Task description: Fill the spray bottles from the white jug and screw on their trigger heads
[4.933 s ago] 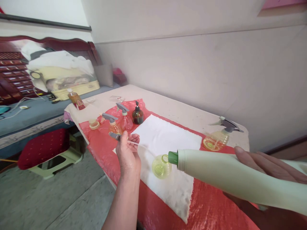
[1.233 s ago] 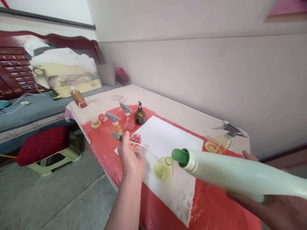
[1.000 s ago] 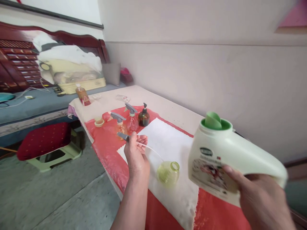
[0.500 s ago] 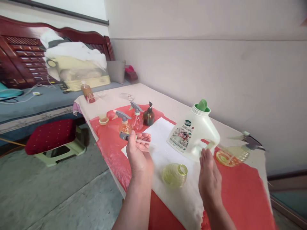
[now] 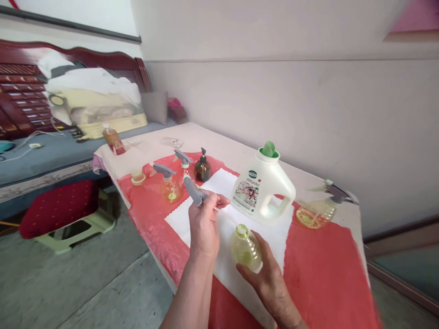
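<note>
My left hand [image 5: 205, 224] grips a grey trigger spray head [image 5: 195, 191], its thin clear tube [image 5: 224, 213] pointing towards the mouth of a yellow-green ribbed bottle [image 5: 245, 249]. Whether the tube's tip touches the rim I cannot tell. My right hand [image 5: 270, 278] is wrapped round that bottle's lower side; it is slightly tilted, over the white cloth [image 5: 274, 237]. Behind them stands a large white detergent jug [image 5: 262, 183] with a green cap [image 5: 268, 149] sitting loosely in its mouth.
Spray bottles [image 5: 170, 185] and a dark pump bottle [image 5: 202, 168] stand on the red sheet [image 5: 322, 265]. Another sprayer [image 5: 317, 211] lies at the right, near the wall. A brown bottle [image 5: 114, 139] is at the far left corner; a red stool [image 5: 61, 208] stands left of the table.
My right hand has moved from beside the jug to take hold of the yellow-green bottle, raising its mouth. My left hand has turned the spray head so its tube points at the bottle.
</note>
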`<state>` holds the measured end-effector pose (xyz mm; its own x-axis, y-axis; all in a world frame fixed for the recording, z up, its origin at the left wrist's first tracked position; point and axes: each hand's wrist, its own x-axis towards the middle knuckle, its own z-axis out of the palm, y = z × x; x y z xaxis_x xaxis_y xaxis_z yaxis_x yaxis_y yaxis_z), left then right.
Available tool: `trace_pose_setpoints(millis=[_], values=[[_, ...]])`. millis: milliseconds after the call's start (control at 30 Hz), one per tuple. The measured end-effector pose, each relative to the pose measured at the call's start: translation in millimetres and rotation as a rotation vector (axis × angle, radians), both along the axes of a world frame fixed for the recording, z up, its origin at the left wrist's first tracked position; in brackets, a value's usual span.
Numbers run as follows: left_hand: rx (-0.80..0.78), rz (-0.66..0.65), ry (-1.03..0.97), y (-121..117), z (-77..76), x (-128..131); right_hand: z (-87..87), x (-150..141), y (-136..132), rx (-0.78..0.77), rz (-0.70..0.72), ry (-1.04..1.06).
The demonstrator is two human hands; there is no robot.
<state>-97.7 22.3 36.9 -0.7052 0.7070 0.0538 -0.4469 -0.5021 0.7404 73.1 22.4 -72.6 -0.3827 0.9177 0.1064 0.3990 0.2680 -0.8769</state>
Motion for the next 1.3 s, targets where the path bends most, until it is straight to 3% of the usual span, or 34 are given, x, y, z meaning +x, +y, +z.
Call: trace_pose_setpoints(millis=[200,433,533,700,767,867,1033,1100,1300], values=[[-0.133,-0.327,0.133,1,-7.1,30,28.6,32,-7,0.154,-0.182,-0.035],[-0.187,-0.477,-0.041,-3,-17.9,68,48.5,50,-8,0.293,-0.13,0.111],[-0.19,-0.494,-0.071,-1,-17.5,75,55.3,56,-8,0.108,-0.123,0.198],[-0.207,-0.465,-0.126,1,-17.2,79,57.8,55,-16,-0.457,-0.082,0.616],[-0.207,-0.425,-0.108,1,-17.6,79,58.2,53,-19,-0.525,-0.014,0.684],[-0.201,-0.361,-0.032,0,-18.0,77,60.1,51,-20,-0.441,-0.002,0.606],[-0.194,-0.268,0.103,-2,-18.7,75,57.9,51,-20,0.084,-0.177,0.331],[-0.19,-0.291,0.078,-2,-18.6,75,56.9,51,-20,0.127,-0.199,0.321],[-0.185,-0.522,-0.011,-5,-16.4,73,58.1,50,-12,-0.614,-0.018,0.753]])
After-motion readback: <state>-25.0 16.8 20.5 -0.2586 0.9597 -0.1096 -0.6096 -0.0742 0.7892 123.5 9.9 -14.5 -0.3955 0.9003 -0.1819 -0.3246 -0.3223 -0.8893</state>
